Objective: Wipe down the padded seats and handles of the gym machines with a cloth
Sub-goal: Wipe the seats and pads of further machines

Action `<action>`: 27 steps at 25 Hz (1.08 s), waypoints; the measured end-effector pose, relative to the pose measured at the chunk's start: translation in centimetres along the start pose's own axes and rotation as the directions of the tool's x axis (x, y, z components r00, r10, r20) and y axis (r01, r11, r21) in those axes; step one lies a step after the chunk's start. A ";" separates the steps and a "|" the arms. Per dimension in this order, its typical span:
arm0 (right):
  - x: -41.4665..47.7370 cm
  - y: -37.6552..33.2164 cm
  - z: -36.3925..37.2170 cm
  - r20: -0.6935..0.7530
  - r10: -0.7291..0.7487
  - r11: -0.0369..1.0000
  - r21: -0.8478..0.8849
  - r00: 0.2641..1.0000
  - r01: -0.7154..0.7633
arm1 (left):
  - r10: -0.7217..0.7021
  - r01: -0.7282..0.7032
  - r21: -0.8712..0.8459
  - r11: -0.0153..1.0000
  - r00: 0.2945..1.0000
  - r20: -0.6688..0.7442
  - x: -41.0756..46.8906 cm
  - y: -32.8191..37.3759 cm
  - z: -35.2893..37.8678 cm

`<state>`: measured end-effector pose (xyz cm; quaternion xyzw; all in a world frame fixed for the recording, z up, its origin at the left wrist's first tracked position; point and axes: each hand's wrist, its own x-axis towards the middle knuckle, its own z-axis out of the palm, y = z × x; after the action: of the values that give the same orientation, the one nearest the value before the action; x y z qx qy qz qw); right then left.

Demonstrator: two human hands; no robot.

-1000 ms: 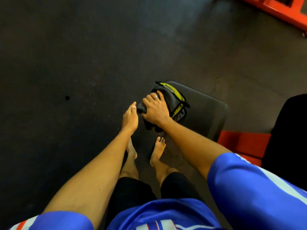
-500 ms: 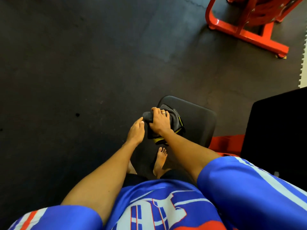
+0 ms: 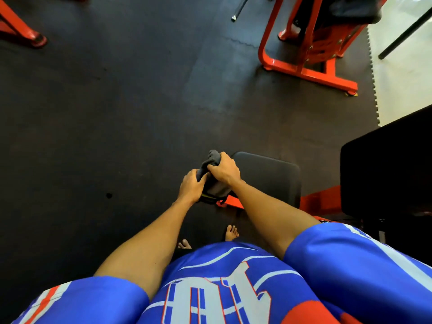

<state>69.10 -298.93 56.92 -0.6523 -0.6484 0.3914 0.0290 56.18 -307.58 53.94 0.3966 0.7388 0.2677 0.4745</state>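
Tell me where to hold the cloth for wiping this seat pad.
Probably the bunched upper end of the cloth, from above, where the right hand grips it, the left hand alongside. Its loose lower part hangs free beside the seat pad, ready to wipe.

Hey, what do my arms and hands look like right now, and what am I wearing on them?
Bare forearms, short blue jersey sleeves. The left sleeve has a white and red stripe; the right sleeve has white stripes. The left hand and right hand are ungloved, with no watch or wristband showing.
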 end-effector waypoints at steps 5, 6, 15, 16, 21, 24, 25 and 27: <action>2.9 -3.8 -2.6 -0.093 -0.004 0.995 0.100 0.996 0.013 | 0.089 -0.089 0.013 0.996 0.996 -0.009 3.9 3.8 -5.6; 3.6 -4.6 -3.3 -0.108 -0.013 0.994 0.105 0.994 0.024 | 0.126 -0.126 0.033 0.991 0.992 0.007 5.2 4.7 -6.8; 15.6 -10.8 -10.3 -0.107 -0.096 0.939 0.320 0.990 0.125 | 0.330 -0.331 0.180 0.926 0.943 0.035 19.9 14.2 -15.9; 16.8 -11.9 -11.6 -0.119 -0.105 0.932 0.333 0.987 0.140 | 0.355 -0.354 0.194 0.915 0.934 0.032 21.8 15.9 -16.7; 23.8 -17.0 -17.5 -0.219 -0.160 0.925 0.307 0.963 0.224 | 0.476 -0.468 0.192 0.863 0.880 0.005 29.0 24.6 -21.2; 28.1 -20.3 -22.0 -0.293 -0.152 0.964 0.167 0.944 0.207 | 0.535 -0.540 0.202 0.817 0.841 0.085 33.4 30.1 -24.4; 29.3 -21.5 -23.5 -0.321 -0.168 0.971 0.112 0.932 0.213 | 0.560 -0.571 0.219 0.791 0.820 0.117 34.9 31.9 -25.3; 31.5 -23.7 -26.6 -0.388 -0.193 0.974 0.039 0.901 0.225 | 0.610 -0.628 0.236 0.742 0.778 0.153 38.4 35.7 -26.8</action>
<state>59.53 -255.32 73.29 -0.6410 -0.6796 0.2780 0.2235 34.47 -256.48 73.61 0.6891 0.5790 0.2922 0.3233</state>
